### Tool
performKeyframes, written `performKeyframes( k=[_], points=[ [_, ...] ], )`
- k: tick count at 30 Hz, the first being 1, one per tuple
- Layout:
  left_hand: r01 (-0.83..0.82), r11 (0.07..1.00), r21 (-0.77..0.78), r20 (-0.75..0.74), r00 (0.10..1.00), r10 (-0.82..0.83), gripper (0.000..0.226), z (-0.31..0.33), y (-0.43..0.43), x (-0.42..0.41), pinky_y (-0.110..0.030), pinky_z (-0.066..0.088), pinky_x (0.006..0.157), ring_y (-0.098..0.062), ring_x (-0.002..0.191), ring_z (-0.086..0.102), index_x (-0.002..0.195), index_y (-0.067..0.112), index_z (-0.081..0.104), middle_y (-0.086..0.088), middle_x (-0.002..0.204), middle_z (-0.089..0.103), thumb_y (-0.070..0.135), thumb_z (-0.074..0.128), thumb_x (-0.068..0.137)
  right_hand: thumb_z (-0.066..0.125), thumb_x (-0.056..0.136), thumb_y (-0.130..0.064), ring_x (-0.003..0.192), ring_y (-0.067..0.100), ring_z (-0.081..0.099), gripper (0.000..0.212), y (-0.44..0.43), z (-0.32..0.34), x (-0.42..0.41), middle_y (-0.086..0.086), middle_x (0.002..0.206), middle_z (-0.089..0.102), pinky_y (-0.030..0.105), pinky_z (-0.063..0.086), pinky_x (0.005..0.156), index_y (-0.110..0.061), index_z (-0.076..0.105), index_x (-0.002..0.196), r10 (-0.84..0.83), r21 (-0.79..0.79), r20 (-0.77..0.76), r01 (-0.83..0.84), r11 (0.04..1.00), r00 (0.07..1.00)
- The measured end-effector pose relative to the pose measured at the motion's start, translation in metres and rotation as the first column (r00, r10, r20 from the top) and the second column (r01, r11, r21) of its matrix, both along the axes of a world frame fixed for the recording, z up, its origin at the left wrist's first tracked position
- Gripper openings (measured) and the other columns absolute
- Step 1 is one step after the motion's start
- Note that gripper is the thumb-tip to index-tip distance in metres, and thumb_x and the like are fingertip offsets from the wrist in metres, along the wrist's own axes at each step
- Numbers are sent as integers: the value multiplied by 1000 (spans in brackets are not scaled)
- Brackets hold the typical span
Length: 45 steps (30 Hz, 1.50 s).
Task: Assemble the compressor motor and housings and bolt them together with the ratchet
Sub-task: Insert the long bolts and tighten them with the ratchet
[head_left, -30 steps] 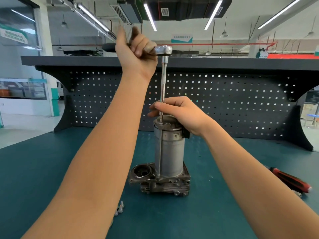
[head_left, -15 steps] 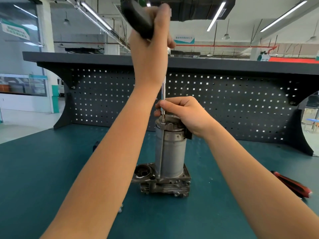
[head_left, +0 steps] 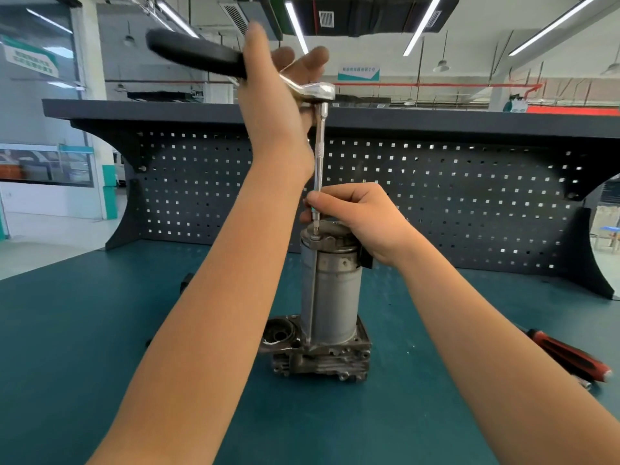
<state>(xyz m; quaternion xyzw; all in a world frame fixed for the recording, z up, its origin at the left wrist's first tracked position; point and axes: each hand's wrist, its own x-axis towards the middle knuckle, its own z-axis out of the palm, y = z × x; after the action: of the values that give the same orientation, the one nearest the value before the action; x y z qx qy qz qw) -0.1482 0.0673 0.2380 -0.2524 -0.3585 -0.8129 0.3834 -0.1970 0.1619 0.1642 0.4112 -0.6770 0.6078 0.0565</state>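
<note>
Chromed ratchet is gripped by the left hand above the upright motor; its extension is pinched by the right hand at the motor top.

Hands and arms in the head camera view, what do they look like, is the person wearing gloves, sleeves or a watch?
Both are bare. The left hand and right hand have no gloves, and no rings show. The left forearm and right forearm carry no sleeve, watch or band as far up as the picture reaches.
</note>
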Motion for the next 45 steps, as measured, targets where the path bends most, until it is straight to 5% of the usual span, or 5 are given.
performKeyframes(
  k=[11,22,27,35,45],
  points=[
    [391,914,105,211,890,-405,60,12,-11,-35,-29,55,46,-18,44,62,63,5,48,-10,53,60,46,24,100,52,94,-12,67,3,65,14,2,3,4,-3,71,72,17,53,64,-19,65,95,61,12,44,-62,998,997],
    [-379,853,-359,-174,925,338,25,1,12,-14,-30,40,55,-31,65,51,76,15,45,2,60,66,12,36,99,57,90,-11,74,10,65,13,3,0,1,-1,71,71,27,56,71,-8,67,83,42,-24,8,-42,999,999],
    [5,986,-168,36,999,1,13,8,-2,-22,-32,51,65,-23,65,62,89,11,43,-2,59,66,13,34,98,61,89,-14,72,10,63,15,2,2,0,1,69,71,26,53,70,-9,66,76,16,-10,-2,-16,1000,1000],
    [433,891,134,203,868,-453,53,14,-15,-37,-29,55,43,-16,44,64,61,2,54,-8,50,61,25,30,102,58,91,-20,63,5,64,14,0,3,3,-1,70,72,20,53,66,-13,69,84,3,65,32,-5,998,999],
    [75,996,-47,61,996,-72,17,6,-10,-27,-32,51,64,-19,63,64,85,11,42,-2,56,64,13,32,98,61,89,-17,72,23,61,18,-1,1,6,0,67,71,51,50,85,-9,68,74,-39,25,37,38,999,999]
  ],
)
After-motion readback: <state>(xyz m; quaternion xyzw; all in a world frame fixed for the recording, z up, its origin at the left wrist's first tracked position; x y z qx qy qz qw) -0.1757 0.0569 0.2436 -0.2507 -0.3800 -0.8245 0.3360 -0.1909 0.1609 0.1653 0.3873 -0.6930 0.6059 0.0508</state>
